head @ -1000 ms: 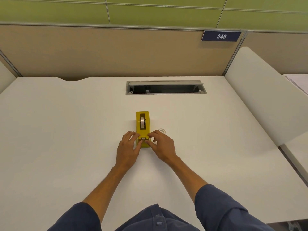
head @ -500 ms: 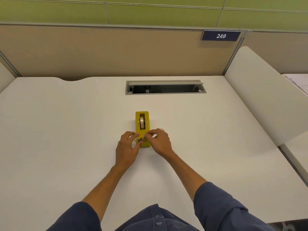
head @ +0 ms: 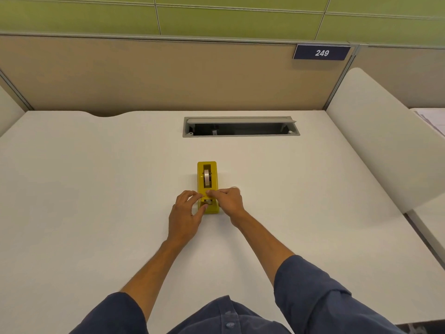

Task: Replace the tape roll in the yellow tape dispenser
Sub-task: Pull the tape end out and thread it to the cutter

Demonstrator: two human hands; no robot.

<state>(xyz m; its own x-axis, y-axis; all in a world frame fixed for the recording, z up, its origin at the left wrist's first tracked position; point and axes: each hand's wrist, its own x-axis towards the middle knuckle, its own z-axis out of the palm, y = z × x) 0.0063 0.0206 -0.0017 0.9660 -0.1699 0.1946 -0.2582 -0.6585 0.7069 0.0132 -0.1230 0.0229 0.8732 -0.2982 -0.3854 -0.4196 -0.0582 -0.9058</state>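
Observation:
The yellow tape dispenser [head: 207,169] lies lengthwise in the middle of the white desk [head: 96,189], with its cutter end [head: 208,202] toward me. A whitish tape roll [head: 206,177] sits upright in its slot. My left hand [head: 185,213] braces the dispenser's near left side, thumb against its edge and fingers on top. The fingertips of my right hand [head: 227,201] are pinched together on top of the dispenser, between the roll and the cutter, apparently on the tape's loose end. The strip itself is too thin to make out. A small pale object [head: 235,188] peeks out behind my right hand.
A grey cable hatch [head: 240,126] stands open in the desk beyond the dispenser. A beige partition with a sign reading 249 [head: 322,52] closes off the back. A white side panel [head: 385,141] rises along the desk's right edge.
My right hand's pinched fingertips have moved from the cutter end away from me toward the roll, exposing the cutter. My left hand and the dispenser have stayed in place.

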